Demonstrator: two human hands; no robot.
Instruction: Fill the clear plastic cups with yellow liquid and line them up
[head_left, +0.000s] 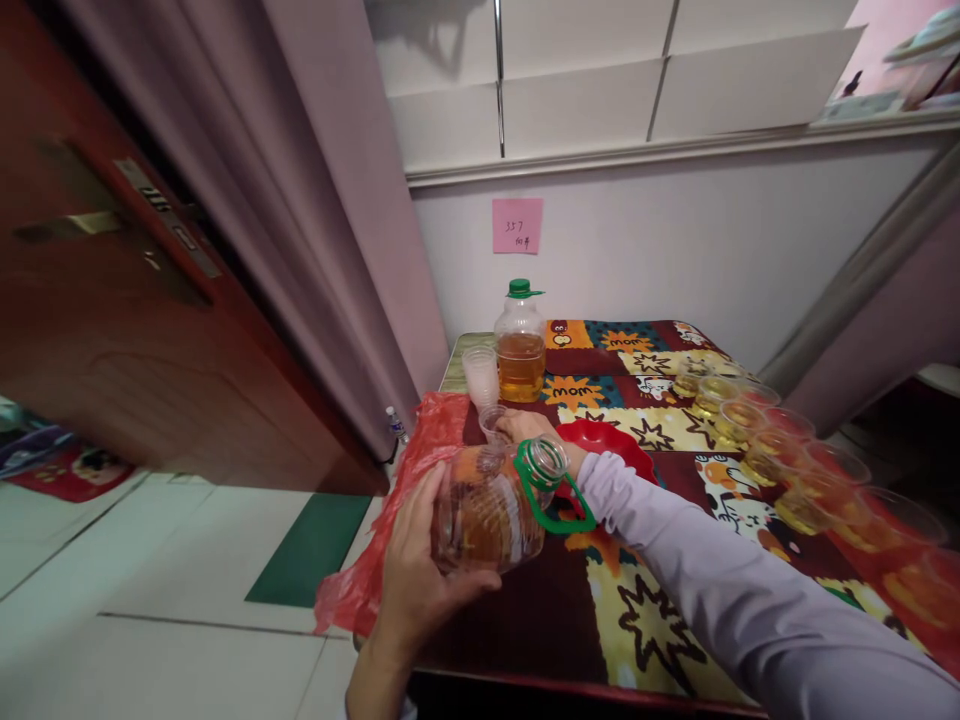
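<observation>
Head view: pink note [517, 226] with "357", jug [487, 522] in left hand [415, 565]

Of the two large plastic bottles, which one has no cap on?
The tilted bottle in the left hand: its mouth is uncovered. The other bottle stands upright near the wall, with its green cap on.

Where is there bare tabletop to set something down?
Bare cloth shows behind the red dish, between standing jug and filled cups, and at the front, between left hand and right sleeve. Crowded: the right side, lined with cups, and the left, where cup stack, held jug and right hand bunch up.
</observation>
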